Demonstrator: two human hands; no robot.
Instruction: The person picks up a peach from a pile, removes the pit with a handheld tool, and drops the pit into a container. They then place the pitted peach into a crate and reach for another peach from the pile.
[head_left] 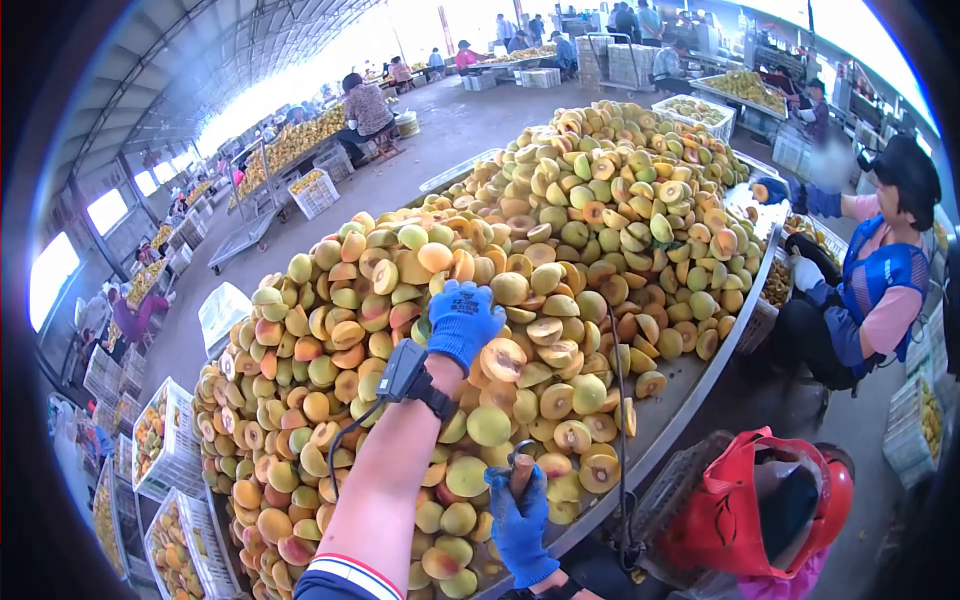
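Observation:
A big heap of halved yellow peaches (345, 335), some showing brown pit cavities, covers the metal-edged table (690, 400). My left hand (465, 322), in a blue knit glove, reaches onto the middle of the heap. Its fingertips point down among the fruit and are hidden, so any grip there does not show. Close to the near edge, my right hand (520, 525), also blue-gloved, is closed around a pitting tool (521, 475) with a wooden handle and a curved metal end. Peach halves lie just beyond that tool. A black device (404, 370) with a cable is strapped to my left wrist.
At the right sits a co-worker (890, 270) in a blue vest and gloves. A red bag (750, 510) hangs beside the table's near right corner. White crates (185, 545) of peaches stand at the left. Farther off are a trolley (245, 235) and other people.

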